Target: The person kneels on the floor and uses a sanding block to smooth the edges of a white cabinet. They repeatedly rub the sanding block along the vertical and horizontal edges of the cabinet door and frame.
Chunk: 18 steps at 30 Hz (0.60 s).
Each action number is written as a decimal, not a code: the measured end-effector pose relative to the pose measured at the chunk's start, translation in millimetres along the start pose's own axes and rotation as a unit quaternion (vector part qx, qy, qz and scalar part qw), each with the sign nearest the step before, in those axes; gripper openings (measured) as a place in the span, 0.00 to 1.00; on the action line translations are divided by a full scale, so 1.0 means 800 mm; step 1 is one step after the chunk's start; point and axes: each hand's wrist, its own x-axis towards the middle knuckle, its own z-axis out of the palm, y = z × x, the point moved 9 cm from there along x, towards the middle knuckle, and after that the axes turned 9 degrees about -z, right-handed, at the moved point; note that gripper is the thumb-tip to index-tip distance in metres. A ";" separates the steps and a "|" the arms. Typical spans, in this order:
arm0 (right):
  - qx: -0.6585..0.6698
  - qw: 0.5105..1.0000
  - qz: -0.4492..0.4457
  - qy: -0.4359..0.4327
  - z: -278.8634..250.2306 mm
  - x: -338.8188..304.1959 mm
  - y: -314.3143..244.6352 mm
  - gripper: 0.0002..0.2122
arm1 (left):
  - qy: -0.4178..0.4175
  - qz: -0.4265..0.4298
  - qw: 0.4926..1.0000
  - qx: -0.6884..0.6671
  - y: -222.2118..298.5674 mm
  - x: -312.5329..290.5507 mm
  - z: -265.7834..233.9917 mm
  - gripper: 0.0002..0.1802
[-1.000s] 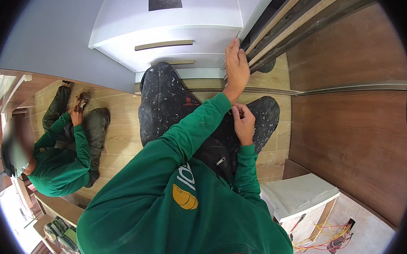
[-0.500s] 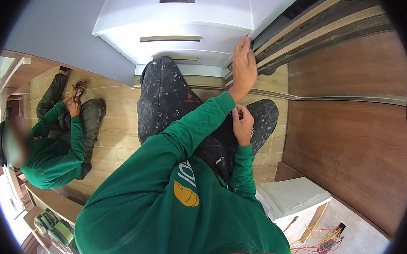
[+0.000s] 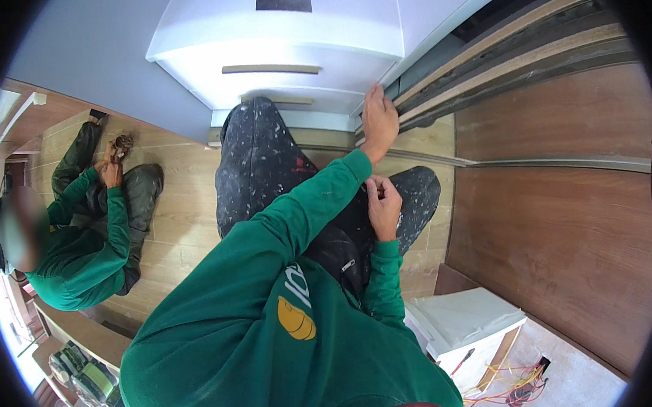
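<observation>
My left hand [image 3: 380, 122] reaches across to the right-hand edge of a white drawer unit [image 3: 194, 76]. Its fingers lie stretched out and close together along the seam where the unit meets the grey side panel [image 3: 434, 21]; nothing shows in them. Low over my lap, close to my right knee, is my right hand [image 3: 385, 209]. Its fingers are curled in a pinch, and whatever they may hold is hidden. Between my legs and the seam, a drawer handle [image 3: 269, 69] runs across the unit's front.
Wood-edged sliding panels [image 3: 509, 43] and a floor track [image 3: 530, 161] lie to the right, beside brown boards [image 3: 550, 251]. A co-worker [image 3: 84, 238] sits on the floor at left, hands together. Behind me at right are a white box [image 3: 468, 317] and loose wires [image 3: 520, 385].
My left hand has slid down along the seam toward me. My right hand stays curled in nearly the same place. The co-worker's hands have shifted slightly.
</observation>
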 end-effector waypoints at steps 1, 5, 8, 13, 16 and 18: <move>0.000 1.000 -0.006 0.001 0.001 0.006 -0.002 0.10 | 0.002 0.005 1.000 -0.002 -0.003 -0.001 0.000 0.23; -0.019 1.000 -0.007 0.003 -0.004 0.005 -0.003 0.10 | -0.043 -0.064 0.997 0.013 -0.024 0.021 0.007 0.23; -0.011 1.000 -0.028 0.010 -0.005 0.002 -0.007 0.10 | -0.025 -0.058 0.998 0.022 -0.027 0.018 0.009 0.23; -0.005 1.000 -0.015 0.003 0.001 0.004 -0.004 0.10 | -0.042 -0.105 0.994 -0.005 -0.047 0.021 0.005 0.23; 0.007 1.000 -0.010 0.015 -0.005 0.000 0.006 0.09 | -0.083 -0.109 0.991 0.005 -0.003 0.005 0.006 0.23; 0.002 1.000 -0.006 0.010 -0.002 0.002 0.001 0.09 | -0.047 -0.078 0.996 -0.025 0.022 0.004 -0.003 0.23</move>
